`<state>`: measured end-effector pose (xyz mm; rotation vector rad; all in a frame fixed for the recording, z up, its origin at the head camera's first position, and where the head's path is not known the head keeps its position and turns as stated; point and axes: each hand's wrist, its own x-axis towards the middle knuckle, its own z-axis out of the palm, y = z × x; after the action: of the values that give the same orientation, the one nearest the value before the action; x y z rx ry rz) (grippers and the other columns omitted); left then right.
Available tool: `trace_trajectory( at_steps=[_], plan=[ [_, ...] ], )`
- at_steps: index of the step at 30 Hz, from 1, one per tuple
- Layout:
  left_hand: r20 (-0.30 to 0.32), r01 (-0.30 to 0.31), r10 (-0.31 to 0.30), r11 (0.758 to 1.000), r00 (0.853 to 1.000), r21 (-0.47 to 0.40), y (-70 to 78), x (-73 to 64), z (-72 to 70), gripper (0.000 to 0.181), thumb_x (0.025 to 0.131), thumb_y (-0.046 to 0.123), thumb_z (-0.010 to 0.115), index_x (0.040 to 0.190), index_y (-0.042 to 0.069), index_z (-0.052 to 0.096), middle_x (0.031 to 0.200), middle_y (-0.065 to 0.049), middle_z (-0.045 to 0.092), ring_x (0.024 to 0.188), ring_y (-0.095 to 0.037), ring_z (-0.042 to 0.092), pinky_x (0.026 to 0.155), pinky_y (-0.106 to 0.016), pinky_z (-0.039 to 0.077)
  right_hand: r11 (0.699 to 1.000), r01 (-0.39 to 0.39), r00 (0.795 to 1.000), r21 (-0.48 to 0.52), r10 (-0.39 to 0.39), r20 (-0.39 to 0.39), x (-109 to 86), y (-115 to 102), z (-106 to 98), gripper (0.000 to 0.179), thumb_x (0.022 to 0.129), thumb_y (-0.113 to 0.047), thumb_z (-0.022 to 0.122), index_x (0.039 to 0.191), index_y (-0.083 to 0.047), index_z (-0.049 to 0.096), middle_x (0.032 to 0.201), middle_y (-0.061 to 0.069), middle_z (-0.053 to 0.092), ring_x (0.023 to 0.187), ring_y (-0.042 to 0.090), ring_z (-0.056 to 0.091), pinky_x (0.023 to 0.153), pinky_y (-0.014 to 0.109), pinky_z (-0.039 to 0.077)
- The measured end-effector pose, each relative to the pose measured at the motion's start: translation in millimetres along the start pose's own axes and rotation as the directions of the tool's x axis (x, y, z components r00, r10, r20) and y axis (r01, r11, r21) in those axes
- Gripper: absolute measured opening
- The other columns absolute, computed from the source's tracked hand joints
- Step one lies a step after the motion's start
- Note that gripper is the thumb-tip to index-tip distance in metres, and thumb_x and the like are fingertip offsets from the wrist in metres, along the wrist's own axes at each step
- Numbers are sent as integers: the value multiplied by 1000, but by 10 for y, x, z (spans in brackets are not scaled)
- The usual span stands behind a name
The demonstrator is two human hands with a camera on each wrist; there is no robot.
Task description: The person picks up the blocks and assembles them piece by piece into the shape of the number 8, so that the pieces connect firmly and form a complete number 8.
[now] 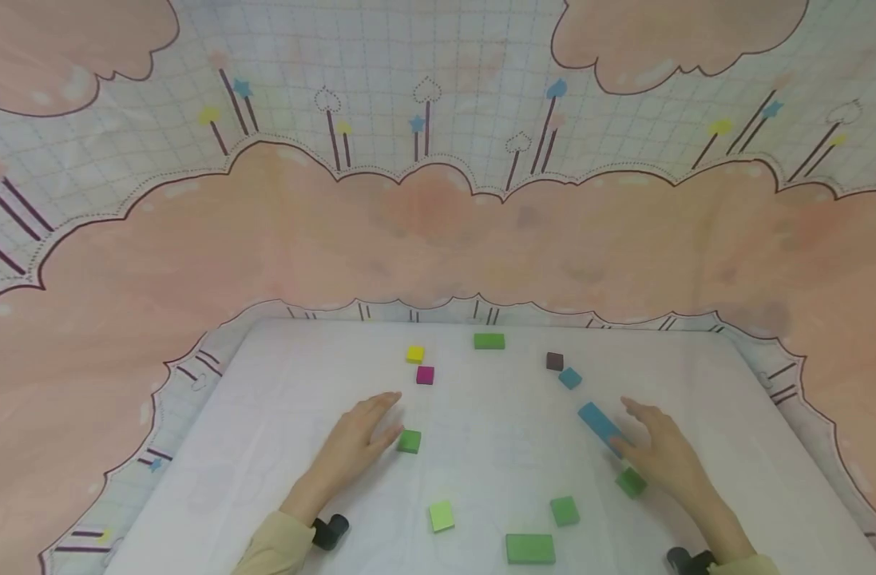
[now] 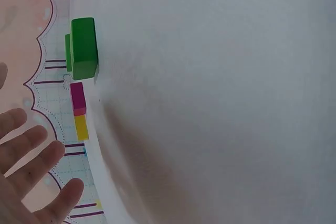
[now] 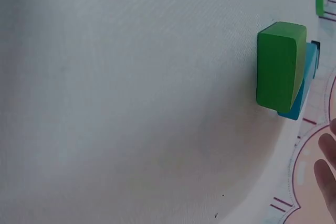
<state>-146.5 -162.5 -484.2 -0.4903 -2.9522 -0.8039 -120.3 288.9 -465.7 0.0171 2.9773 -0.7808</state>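
Blue rectangular block (image 1: 599,427) is lying at a slant on the right side of the white bench (image 1: 495,447) on my feed, and the right hand (image 1: 660,454) overlaps its near end, fingers loosely stretched out. Honestly can't tell if the thumb is touching it. Green block (image 1: 631,483) sits just beside that same end. Over on the other side, the left hand (image 1: 354,442) has its fingers relaxed and extended too, thumb right by a second green block (image 1: 409,442). Further back I've got a magenta block (image 1: 425,375) just in front of a yellow block (image 1: 415,354).
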Motion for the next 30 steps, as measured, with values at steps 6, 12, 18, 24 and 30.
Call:
trace_trajectory(
  at_steps=[6,12,18,24,30],
  plan=[
    [21,-16,17,1000,1000,-18,5,-6,43,53,93,37,60,142,21,46,143,-3,52,133,-27,48,107,-51,40,1000,-13,1000,-28,14,28,10,6,8,70,87,-34,67,144,-6,38,131,25,53,119,45,49,90,63,45],
    [73,18,-14,998,997,-56,15,-8,49,55,91,34,64,141,21,47,142,-3,53,133,-26,47,109,-50,39,999,0,999,-36,1,45,21,13,4,67,86,-33,67,141,-4,41,126,24,57,112,42,54,83,57,50],
    [106,42,-34,997,994,-70,16,-8,53,54,89,31,67,139,22,50,139,-2,55,132,-26,48,110,-48,39,998,20,999,-55,-17,52,55,34,10,65,86,-31,69,139,-2,44,122,24,59,109,42,57,82,55,51],
    [123,40,-31,997,992,-70,14,-7,53,51,87,25,69,135,20,53,135,-1,58,129,-24,51,108,-46,42,998,19,998,-62,-15,67,78,44,13,62,86,-28,68,137,0,46,119,24,60,107,41,58,80,53,52],
    [139,25,-13,996,990,-84,-5,-9,72,48,86,23,70,131,19,57,129,-1,61,122,-22,55,105,-45,44,998,-1,997,-61,6,79,89,41,9,59,85,-26,69,134,1,50,115,22,62,102,37,60,78,51,52]
  ],
)
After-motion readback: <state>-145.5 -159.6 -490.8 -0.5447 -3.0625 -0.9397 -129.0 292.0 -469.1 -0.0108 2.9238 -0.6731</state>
